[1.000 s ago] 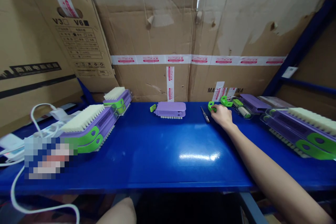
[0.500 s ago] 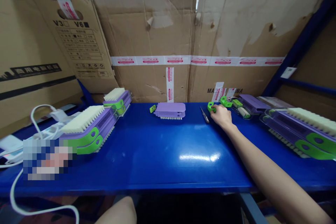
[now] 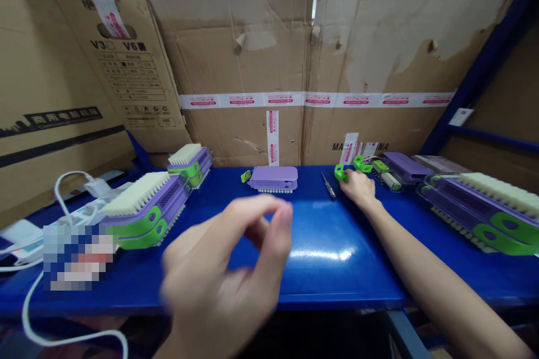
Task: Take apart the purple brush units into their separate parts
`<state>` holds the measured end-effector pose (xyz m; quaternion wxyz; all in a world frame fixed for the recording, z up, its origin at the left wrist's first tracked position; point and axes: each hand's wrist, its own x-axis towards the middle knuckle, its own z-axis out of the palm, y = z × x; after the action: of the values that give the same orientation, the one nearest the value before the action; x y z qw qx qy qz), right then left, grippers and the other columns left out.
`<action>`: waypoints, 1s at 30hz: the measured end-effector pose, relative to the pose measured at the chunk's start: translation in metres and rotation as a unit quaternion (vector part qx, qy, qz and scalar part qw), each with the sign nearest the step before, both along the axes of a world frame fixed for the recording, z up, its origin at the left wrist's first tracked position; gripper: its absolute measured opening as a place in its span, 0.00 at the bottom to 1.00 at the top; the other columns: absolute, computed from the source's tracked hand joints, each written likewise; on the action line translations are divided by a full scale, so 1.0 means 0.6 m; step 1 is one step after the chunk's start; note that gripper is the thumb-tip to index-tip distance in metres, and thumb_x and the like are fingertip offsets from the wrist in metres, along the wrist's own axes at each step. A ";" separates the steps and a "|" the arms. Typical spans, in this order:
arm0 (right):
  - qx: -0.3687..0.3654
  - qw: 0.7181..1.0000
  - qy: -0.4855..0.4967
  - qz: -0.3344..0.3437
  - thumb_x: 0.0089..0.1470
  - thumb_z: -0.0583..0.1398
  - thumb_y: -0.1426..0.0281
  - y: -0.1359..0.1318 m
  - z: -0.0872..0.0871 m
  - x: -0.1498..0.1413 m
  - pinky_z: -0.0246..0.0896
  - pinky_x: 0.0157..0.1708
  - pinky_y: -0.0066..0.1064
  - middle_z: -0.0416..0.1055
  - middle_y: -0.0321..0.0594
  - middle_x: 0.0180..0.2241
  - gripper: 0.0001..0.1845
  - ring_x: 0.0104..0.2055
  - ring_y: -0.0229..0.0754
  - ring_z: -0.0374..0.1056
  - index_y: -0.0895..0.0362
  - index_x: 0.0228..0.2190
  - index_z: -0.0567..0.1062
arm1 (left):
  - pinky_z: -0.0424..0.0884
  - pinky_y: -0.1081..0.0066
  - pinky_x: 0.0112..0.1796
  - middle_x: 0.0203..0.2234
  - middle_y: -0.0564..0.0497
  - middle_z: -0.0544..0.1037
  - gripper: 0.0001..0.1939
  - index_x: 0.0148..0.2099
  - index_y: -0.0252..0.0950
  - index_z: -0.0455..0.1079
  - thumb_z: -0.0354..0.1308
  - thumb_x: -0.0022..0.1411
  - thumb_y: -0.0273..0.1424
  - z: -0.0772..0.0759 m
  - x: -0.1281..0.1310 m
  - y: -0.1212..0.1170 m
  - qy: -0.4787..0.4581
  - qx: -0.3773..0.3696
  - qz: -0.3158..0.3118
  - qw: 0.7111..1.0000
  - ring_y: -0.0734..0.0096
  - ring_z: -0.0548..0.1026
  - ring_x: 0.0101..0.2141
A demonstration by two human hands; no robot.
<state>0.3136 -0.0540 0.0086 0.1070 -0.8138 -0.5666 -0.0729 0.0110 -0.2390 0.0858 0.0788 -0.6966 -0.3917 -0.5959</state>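
Note:
My left hand (image 3: 229, 275) is raised in front of the table, its thumb and index finger pressed tip to tip and the other fingers curled. Nothing shows in the pinch. Farther back on the right, my right hand (image 3: 359, 188) has its fingers bent down on a green plastic part (image 3: 339, 172); its fingertips are partly hidden. Just left of that hand lies a screwdriver (image 3: 328, 185). A purple brush body (image 3: 274, 178) with white bristles underneath sits at the back middle, a small green piece (image 3: 246, 176) at its left end.
Purple-and-green brushes (image 3: 145, 210) stand on the left of the blue table (image 3: 337, 286), near a power strip with white cables (image 3: 63, 185). More brushes (image 3: 484, 213) lie at the right. Beyond my right hand are another green part (image 3: 362, 164) and an opened purple housing (image 3: 406, 167). Cardboard (image 3: 236, 56) walls the back.
My left hand has risen from below the table edge into the middle of the view, pinched. My right hand stays at the green part with hardly any movement.

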 end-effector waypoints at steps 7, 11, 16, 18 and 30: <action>-0.017 1.000 0.000 -0.019 0.55 0.52 0.68 -0.003 0.006 0.008 0.61 0.44 0.44 0.72 0.54 0.47 0.21 0.49 0.56 0.69 0.59 0.48 0.71 | 0.62 0.72 0.26 0.18 0.53 0.74 0.09 0.29 0.37 0.72 0.60 0.60 0.35 0.022 0.047 0.210 0.114 -0.137 0.080 0.981 0.71 0.72 0.22; -0.031 0.998 0.007 -0.049 0.54 0.52 0.69 -0.005 0.015 0.016 0.61 0.45 0.45 0.73 0.54 0.45 0.20 0.49 0.56 0.69 0.59 0.47 0.72 | 0.64 0.67 0.29 0.24 0.48 0.77 0.17 0.29 0.37 0.72 0.54 0.64 0.43 -0.014 0.047 0.302 0.180 -0.196 0.160 0.951 0.62 0.76 0.28; -0.050 0.992 0.017 -0.111 0.50 0.55 0.71 -0.014 0.030 0.041 0.63 0.43 0.42 0.73 0.56 0.44 0.19 0.48 0.55 0.70 0.59 0.44 0.75 | 0.68 0.64 0.36 0.37 0.41 0.77 0.18 0.38 0.34 0.73 0.48 0.67 0.42 -0.066 0.036 0.359 0.253 -0.203 0.189 0.927 0.55 0.74 0.42; -0.039 0.990 0.022 -0.134 0.49 0.56 0.71 -0.016 0.032 0.053 0.64 0.42 0.41 0.73 0.56 0.44 0.19 0.48 0.55 0.70 0.59 0.43 0.75 | 0.67 0.61 0.42 0.41 0.39 0.75 0.20 0.43 0.32 0.72 0.47 0.67 0.42 -0.084 0.028 0.368 0.278 -0.199 0.188 0.921 0.52 0.71 0.47; 0.026 0.987 0.010 -0.161 0.52 0.55 0.71 -0.005 0.007 0.081 0.64 0.42 0.41 0.69 0.60 0.46 0.20 0.47 0.56 0.70 0.63 0.47 0.74 | 0.63 0.58 0.48 0.48 0.40 0.73 0.25 0.52 0.33 0.69 0.42 0.68 0.46 -0.111 0.013 0.372 0.328 -0.222 0.123 0.910 0.54 0.69 0.49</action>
<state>0.3620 -0.0573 0.0129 0.1204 -0.8921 -0.4248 -0.0960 0.0185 -0.0156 0.0195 0.1188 -0.7987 -0.5485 -0.2170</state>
